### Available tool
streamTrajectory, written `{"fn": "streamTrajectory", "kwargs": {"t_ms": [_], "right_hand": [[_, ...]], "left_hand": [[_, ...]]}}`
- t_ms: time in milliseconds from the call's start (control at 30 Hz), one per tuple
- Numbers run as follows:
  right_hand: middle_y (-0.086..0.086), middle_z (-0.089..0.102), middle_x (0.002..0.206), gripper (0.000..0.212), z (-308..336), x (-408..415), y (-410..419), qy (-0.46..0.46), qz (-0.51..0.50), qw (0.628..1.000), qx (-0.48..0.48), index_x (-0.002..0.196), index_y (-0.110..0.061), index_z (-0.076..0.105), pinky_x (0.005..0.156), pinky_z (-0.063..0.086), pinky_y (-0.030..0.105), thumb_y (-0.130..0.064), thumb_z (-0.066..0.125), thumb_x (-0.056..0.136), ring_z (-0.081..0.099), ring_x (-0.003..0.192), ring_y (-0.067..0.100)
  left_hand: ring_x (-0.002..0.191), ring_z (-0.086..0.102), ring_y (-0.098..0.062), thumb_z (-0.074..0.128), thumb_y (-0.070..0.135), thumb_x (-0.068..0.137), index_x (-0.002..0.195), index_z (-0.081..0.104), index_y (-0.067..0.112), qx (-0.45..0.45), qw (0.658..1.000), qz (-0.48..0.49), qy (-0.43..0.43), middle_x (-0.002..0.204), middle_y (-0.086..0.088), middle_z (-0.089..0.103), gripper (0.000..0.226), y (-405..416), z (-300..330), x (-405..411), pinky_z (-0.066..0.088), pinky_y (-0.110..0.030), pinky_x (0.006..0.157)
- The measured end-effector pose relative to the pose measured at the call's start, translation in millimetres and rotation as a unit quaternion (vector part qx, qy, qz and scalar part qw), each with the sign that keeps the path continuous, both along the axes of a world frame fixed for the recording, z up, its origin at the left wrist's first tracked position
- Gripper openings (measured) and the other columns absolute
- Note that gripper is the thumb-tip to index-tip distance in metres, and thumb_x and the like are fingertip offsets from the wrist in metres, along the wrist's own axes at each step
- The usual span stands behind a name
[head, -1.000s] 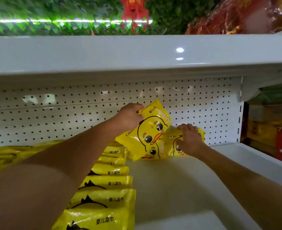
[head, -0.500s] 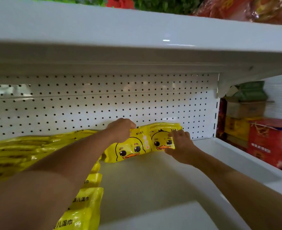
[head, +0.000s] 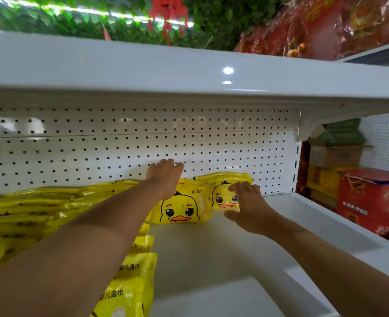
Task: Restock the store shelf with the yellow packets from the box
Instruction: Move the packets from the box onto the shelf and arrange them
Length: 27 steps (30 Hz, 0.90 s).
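Two yellow duck-face packets lie flat at the back of the white shelf: the left packet and the right packet, which sits on another one. My left hand hovers above the left packet near the pegboard, fingers spread and holding nothing. My right hand rests with straight fingers on the right packet's front. A row of yellow packets runs along the shelf's left side under my left arm. The box is not in view.
A white pegboard back wall closes the shelf behind, and an upper shelf overhangs it. To the right stand a red carton and brown and yellow cartons. Green foliage and red decorations hang above.
Both packets were laid flat at the back of the shelf. My left hand has let go of its packet and lifted toward the pegboard. My right hand's fingers have straightened.
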State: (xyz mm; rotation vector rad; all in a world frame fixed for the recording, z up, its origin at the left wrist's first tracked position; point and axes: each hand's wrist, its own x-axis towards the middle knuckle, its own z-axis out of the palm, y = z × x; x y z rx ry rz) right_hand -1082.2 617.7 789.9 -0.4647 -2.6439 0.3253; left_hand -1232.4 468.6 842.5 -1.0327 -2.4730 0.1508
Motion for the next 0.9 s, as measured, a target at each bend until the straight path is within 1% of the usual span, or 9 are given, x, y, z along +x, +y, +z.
{"fn": "streamTrajectory", "kwargs": {"t_ms": [100,200,333,467,600,700,767,833,900], "right_hand": [[0.004,0.035,0.138,0.066,5.3,11.1,-12.9,-0.007,0.0,1.0,0.022,0.139,-0.015,0.032,0.103,0.033,0.035,-0.034,0.063,0.084,0.027,0.125,0.024],[0.005,0.034,0.139,0.066,10.1,26.3,-27.1,-0.018,-0.005,1.0,0.025,0.139,-0.015,0.032,0.106,0.032,0.037,-0.034,0.064,0.084,0.025,0.128,0.025],[0.005,0.03,0.142,0.067,13.2,52.3,-45.1,-0.045,-0.012,0.998,0.03,0.14,-0.017,0.029,0.108,0.03,0.038,-0.036,0.063,0.085,0.022,0.131,0.026],[0.006,0.029,0.144,0.07,12.7,81.6,-57.4,-0.057,-0.001,0.996,0.064,0.143,-0.017,0.027,0.108,0.031,0.039,-0.038,0.061,0.085,0.024,0.131,0.027],[0.005,0.027,0.146,0.071,13.1,114.2,-68.4,-0.047,0.022,0.997,0.064,0.144,-0.018,0.026,0.109,0.03,0.04,-0.037,0.062,0.085,0.022,0.132,0.028],[0.005,0.028,0.146,0.071,8.2,146.0,-74.5,-0.036,0.053,0.997,0.048,0.143,-0.018,0.027,0.109,0.03,0.04,-0.036,0.063,0.085,0.021,0.133,0.027],[0.005,0.029,0.144,0.069,1.3,171.3,-77.0,-0.036,0.08,0.995,0.044,0.142,-0.017,0.028,0.108,0.031,0.039,-0.034,0.063,0.085,0.022,0.131,0.026],[0.005,0.029,0.143,0.069,-6.9,197.2,-79.4,-0.039,0.107,0.993,0.043,0.142,-0.017,0.028,0.107,0.03,0.038,-0.033,0.063,0.086,0.022,0.13,0.026],[0.006,0.03,0.142,0.068,-17.9,222.9,-81.5,-0.044,0.129,0.99,0.041,0.143,-0.016,0.028,0.107,0.03,0.037,-0.032,0.062,0.086,0.023,0.13,0.026]], "left_hand": [[0.117,0.045,-0.026,0.055,-0.002,0.08,0.133,0.037,0.015,0.005,1.0,-0.015,-0.011,0.125,-0.009,0.045,0.058,-7.8,5.3,9.7,0.041,-0.036,0.085],[0.117,0.045,-0.026,0.056,0.001,0.081,0.131,0.038,0.016,0.015,0.999,-0.031,-0.02,0.125,-0.008,0.046,0.055,-15.6,8.8,25.0,0.041,-0.036,0.085],[0.119,0.044,-0.025,0.058,0.003,0.081,0.133,0.038,0.018,0.033,0.998,-0.046,-0.041,0.126,-0.006,0.047,0.058,-30.0,8.3,56.5,0.04,-0.037,0.088],[0.118,0.046,-0.025,0.059,0.006,0.081,0.129,0.042,0.018,0.041,0.997,-0.046,-0.055,0.124,-0.005,0.049,0.052,-45.8,1.6,95.0,0.039,-0.037,0.09],[0.125,0.042,-0.025,0.059,0.01,0.084,0.131,0.04,0.02,0.037,0.997,-0.017,-0.072,0.131,-0.005,0.046,0.051,-55.6,-8.5,145.0,0.038,-0.038,0.096],[0.121,0.046,-0.026,0.06,0.008,0.081,0.127,0.043,0.02,0.046,0.997,-0.013,-0.065,0.127,-0.005,0.05,0.05,-68.3,-23.1,189.8,0.043,-0.036,0.091],[0.12,0.047,-0.025,0.063,0.011,0.081,0.128,0.043,0.019,0.049,0.996,-0.004,-0.074,0.128,-0.004,0.051,0.052,-76.4,-35.4,222.6,0.046,-0.037,0.09],[0.122,0.046,-0.023,0.065,0.014,0.082,0.13,0.043,0.02,0.063,0.993,0.004,-0.098,0.132,-0.002,0.05,0.053,-82.3,-47.4,254.3,0.044,-0.034,0.092],[0.12,0.046,-0.022,0.065,0.017,0.082,0.129,0.044,0.02,0.074,0.99,0.008,-0.121,0.131,-0.001,0.05,0.051,-87.1,-61.3,284.8,0.042,-0.033,0.091]]}}
